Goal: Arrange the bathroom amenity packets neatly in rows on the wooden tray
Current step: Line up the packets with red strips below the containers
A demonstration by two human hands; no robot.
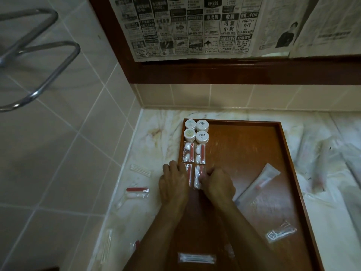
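A wooden tray (254, 145) lies on the marble counter. In its far left corner stand several round white jars (202, 125), with two clear packets (194, 153) of cotton and a red file below them. My left hand (172, 182) rests on a third such packet (188, 175) at the tray's left edge, its fingers curled over it. My right hand (216, 183) pinches a fourth packet (197, 178) beside it. A long white toothbrush packet (257, 182), a small clear packet (281, 232) and a cotton-swab packet (196, 258) lie loose on the tray.
Left of the tray on the counter (156, 133) lie loose packets: cotton swabs (140, 170), a red-file packet (137, 192) and long swabs (106, 243). More wrapped packets (320, 167) lie blurred on the right. A newspaper-covered mirror (195, 26) and chrome rail (39, 65) are behind.
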